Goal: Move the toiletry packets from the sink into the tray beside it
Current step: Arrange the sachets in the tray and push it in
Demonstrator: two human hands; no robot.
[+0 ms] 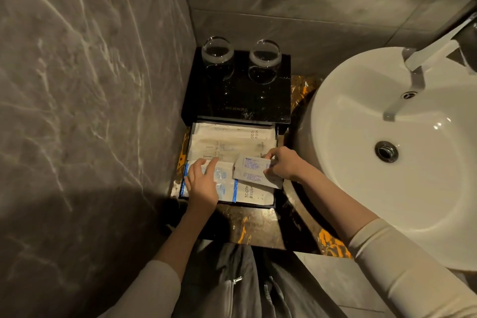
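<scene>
A black tray (275, 137) on the counter left of the sink (361, 188) holds several cream toothbrush packets (227, 142). My left hand (202, 183) lies with its fingers flat on a clear blue-edged packet (224, 183) at the tray's front left. My right hand (282, 164) pinches the right end of a small grey packet (251, 166) with blue print, lying over the tray's front right. Under it sits another toothbrush packet (254, 195). The white sink bowl holds no packets.
Two upturned glasses (218, 55) (264, 59) stand on a black box (237, 95) behind the tray. Marble walls close in at left and behind. A chrome tap (426, 59) hangs over the bowl above the drain (386, 151). The dark counter edge (258, 235) is near me.
</scene>
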